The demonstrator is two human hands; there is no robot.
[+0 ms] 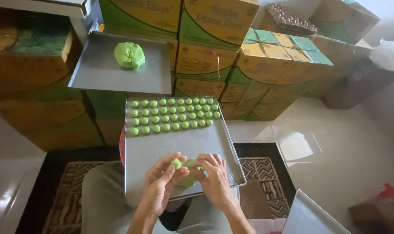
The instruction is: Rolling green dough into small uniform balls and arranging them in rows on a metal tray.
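A grey metal baking tray (205, 145) rests on my lap, with several rows of small green dough balls (173, 114) along its far half. Over the tray's near edge, my left hand (160, 184) pinches a small green dough ball (176, 163) between thumb and fingers. My right hand (214, 177) holds a larger piece of green dough (189, 178), which touches the left hand. A big lump of green dough (129, 55) sits on a second grey tray (97, 73) at the back left.
Stacked yellow and green cardboard boxes (257, 65) fill the background. A patterned rug (266, 182) covers the white tiled floor. Another metal tray's corner (312, 216) shows at the lower right, beside something red (390, 193).
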